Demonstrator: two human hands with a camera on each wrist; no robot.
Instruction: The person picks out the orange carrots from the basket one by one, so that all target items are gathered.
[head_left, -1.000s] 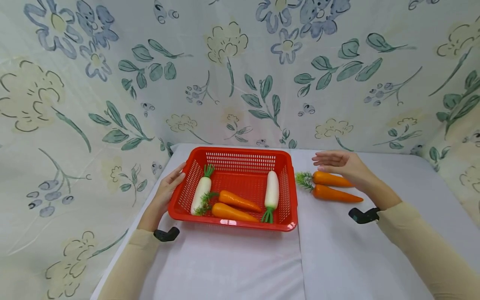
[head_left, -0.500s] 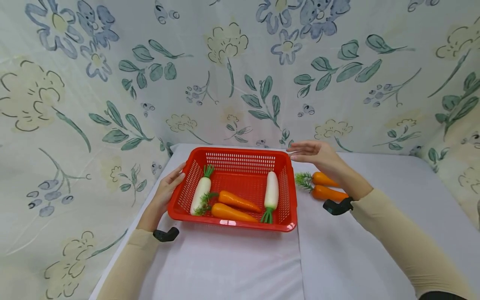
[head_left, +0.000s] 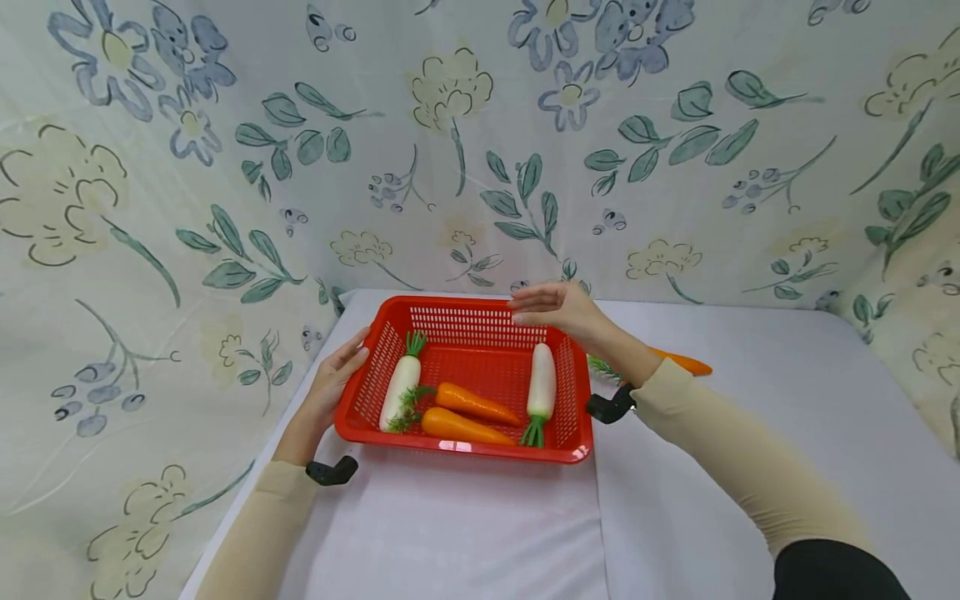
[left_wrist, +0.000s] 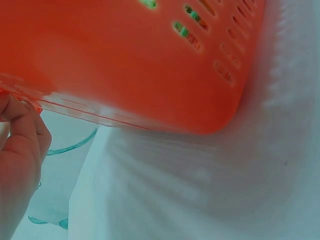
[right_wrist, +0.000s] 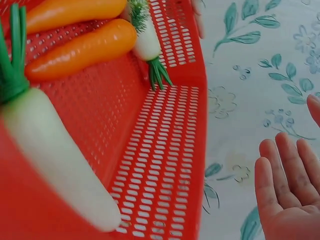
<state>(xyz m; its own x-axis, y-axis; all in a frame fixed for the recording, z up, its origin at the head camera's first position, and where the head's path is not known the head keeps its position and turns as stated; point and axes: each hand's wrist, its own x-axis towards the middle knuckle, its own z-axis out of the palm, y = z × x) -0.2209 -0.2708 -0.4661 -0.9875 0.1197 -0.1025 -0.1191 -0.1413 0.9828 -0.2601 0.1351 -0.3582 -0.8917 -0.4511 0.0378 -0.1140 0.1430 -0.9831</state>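
A red plastic basket (head_left: 476, 358) with slotted walls stands tilted towards me on the white cloth. My left hand (head_left: 333, 379) grips its left rim, fingers curled at the edge in the left wrist view. Inside lie a white radish (head_left: 401, 387) at the left, another white radish (head_left: 542, 377) at the right, and two orange carrots, an upper carrot (head_left: 478, 402) and a lower carrot (head_left: 461, 427). My right hand (head_left: 566, 315) hovers over the back right part of the basket, holding nothing; its fingers are straight in the right wrist view.
Right of the basket, a carrot (head_left: 686, 363) lies on the white tablecloth (head_left: 787, 392), partly hidden by my right arm, with green leaf tops beside the basket wall. A floral curtain (head_left: 450, 167) hangs behind the table and along its left side.
My right hand has moved left from above the carrots outside to over the basket's back right rim. My right forearm now covers most of those carrots. The left hand and basket stay put.
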